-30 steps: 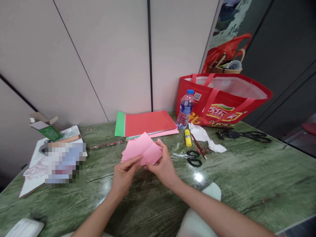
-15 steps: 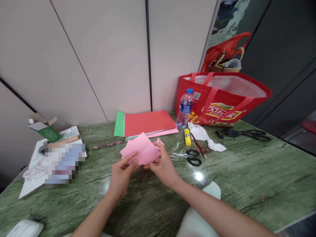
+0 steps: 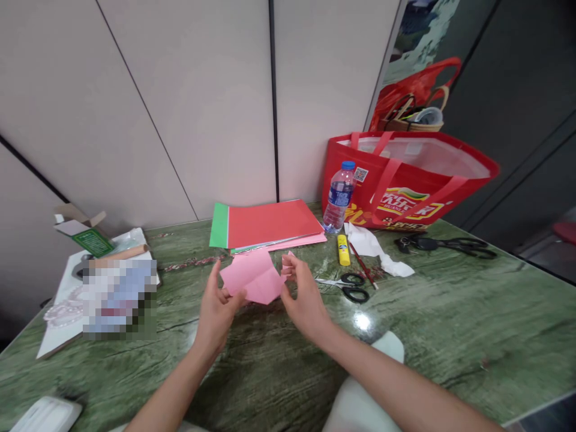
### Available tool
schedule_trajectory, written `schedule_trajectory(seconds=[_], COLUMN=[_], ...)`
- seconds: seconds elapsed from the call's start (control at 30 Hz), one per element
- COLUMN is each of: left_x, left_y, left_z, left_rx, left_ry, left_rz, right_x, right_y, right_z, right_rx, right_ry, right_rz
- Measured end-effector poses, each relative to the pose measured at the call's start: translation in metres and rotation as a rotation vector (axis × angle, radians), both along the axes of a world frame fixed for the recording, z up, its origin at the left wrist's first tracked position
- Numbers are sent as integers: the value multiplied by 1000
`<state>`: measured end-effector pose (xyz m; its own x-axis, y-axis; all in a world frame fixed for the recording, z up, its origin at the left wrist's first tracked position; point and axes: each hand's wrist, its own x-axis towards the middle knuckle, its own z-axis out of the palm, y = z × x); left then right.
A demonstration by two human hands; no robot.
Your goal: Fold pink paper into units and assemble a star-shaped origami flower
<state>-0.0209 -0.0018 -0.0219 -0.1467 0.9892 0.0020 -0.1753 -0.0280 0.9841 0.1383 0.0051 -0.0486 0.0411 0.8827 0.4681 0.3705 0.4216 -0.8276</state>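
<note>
My left hand (image 3: pixel 216 315) pinches the lower left edge of a folded pink paper (image 3: pixel 252 277) held just above the green marble table (image 3: pixel 450 324). My right hand (image 3: pixel 305 297) grips the paper's right corner, where a small pink flap sticks up between the fingers. Both hands are closed on the paper. Behind it lies a stack of red, green and pink paper sheets (image 3: pixel 265 224).
Right of the hands lie black-handled scissors (image 3: pixel 348 288), a yellow glue stick (image 3: pixel 343 249), a red pencil, a white paper scrap (image 3: pixel 375 247) and a water bottle (image 3: pixel 339 197). A red tote bag (image 3: pixel 407 183) and larger scissors (image 3: pixel 450 245) stand farther right. A white board with a box lies at left.
The pink paper has been turned and its shape altered, now more compact. My hands have moved slightly apart, each shifting its grip to an opposite edge.
</note>
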Motion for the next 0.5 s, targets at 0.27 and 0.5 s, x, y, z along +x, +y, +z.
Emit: schedule_trajectory(seconds=[0.27, 0.5], left_x=[9, 5], left_y=[-7, -5], left_z=[4, 6], left_rx=[-85, -35], left_ry=[237, 126], left_rz=[-229, -92], right_x=[2, 1], right_y=[-4, -4], right_z=[11, 10], right_rx=[47, -110], right_ry=[-102, -121], right_rz=[15, 44])
